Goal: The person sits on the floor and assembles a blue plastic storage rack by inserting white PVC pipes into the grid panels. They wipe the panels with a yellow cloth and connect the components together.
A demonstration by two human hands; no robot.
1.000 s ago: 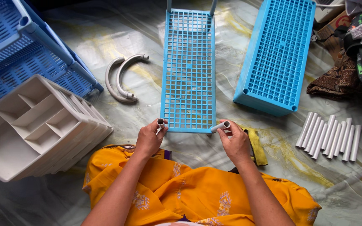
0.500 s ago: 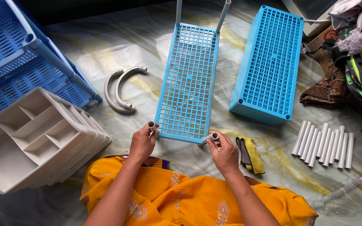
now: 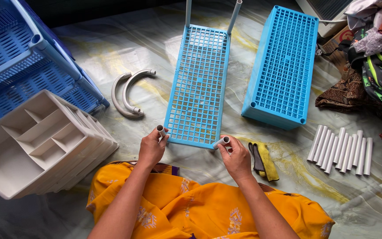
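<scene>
Both hands (image 3: 152, 148) (image 3: 235, 157) hold tubes at the lengthwise-lying blue grid shelf (image 3: 198, 84).

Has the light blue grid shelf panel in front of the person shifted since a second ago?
Cannot tell. The shelf panel lies at about the same spacing from the curved grey tubes and the blue crate; the whole view shifted, which suggests the head camera moved.

We see soft daylight, fairly bright and even, prob. coming from the top right; the plastic floor sheet (image 3: 155, 44) shows pale glare patches there. Shadows are faint, short, falling under the light blue rack shelf (image 3: 198, 84) and beside the white tubes (image 3: 341, 150). The top left corner goes dark. Focus is sharp at centre; slight wide-angle bending at the edges, esp. the stacked trays (image 3: 36, 141).
</scene>
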